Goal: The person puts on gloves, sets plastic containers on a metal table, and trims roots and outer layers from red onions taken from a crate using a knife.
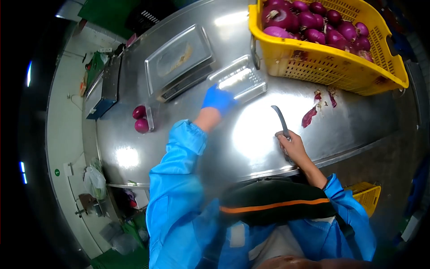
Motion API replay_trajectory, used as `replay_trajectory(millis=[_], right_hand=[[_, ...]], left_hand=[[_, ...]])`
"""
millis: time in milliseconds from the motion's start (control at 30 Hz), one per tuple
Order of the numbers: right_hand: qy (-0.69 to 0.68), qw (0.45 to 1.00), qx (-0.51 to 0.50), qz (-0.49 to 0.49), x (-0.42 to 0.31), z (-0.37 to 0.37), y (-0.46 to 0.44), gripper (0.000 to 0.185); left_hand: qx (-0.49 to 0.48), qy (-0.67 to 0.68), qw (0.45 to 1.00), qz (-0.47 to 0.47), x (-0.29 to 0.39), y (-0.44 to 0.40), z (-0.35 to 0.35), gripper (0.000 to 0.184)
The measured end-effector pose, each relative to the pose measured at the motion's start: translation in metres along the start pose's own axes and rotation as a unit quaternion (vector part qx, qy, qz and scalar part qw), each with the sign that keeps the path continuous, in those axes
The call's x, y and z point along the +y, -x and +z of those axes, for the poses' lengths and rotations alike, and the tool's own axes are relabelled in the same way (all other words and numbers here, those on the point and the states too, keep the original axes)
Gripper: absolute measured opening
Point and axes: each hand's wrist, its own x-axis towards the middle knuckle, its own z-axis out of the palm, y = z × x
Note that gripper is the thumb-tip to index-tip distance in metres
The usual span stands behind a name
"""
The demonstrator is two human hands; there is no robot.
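My left hand, in a blue glove, is at the near left corner of a clear plastic tray. The glove is blurred, so its fingers do not show clearly, and I cannot tell whether it grips the tray. Bare and closed, my right hand is wrapped round the handle of a curved knife. Its dark blade points away from me over the steel table. To the left, two peeled red onions lie in a small clear tray.
A yellow crate heaped with red onions stands at the back right. Onion skins lie in front of it. Left of the clear tray is a scale with a metal pan. Another yellow crate sits below the table's edge.
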Motion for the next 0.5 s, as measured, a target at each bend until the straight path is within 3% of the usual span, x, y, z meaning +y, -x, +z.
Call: replay_trajectory(millis=[33, 133, 267, 367, 433, 500], right_hand=[[-0.008, 1.000, 0.014, 0.007, 0.005, -0.008, 0.003, 0.018], [-0.006, 0.998, 0.055, 0.003, 0.031, -0.028, 0.006, 0.017], [-0.040, 0.998, 0.034, 0.030, 0.028, -0.044, 0.015, 0.024], [-0.027, 0.998, 0.056, -0.014, 0.027, -0.052, 0.011, 0.016], [-0.050, 0.996, 0.066, 0.024, 0.014, -0.063, 0.011, 0.016], [-0.063, 0.994, 0.086, 0.029, 0.014, -0.076, 0.007, 0.018]], left_hand=[[0.030, -0.002, 0.999, -0.020, 0.002, -0.002, -0.001, 0.025], [-0.034, 0.006, 0.998, -0.055, 0.011, -0.006, -0.043, 0.026], [0.057, 0.002, 0.998, -0.018, 0.010, -0.001, -0.045, 0.029], [0.033, -0.016, 0.994, -0.100, 0.029, 0.016, -0.058, 0.028], [0.109, -0.122, 0.986, -0.019, 0.058, 0.044, -0.081, 0.008], [-0.012, -0.104, 0.994, -0.038, 0.099, 0.068, -0.075, 0.013]])
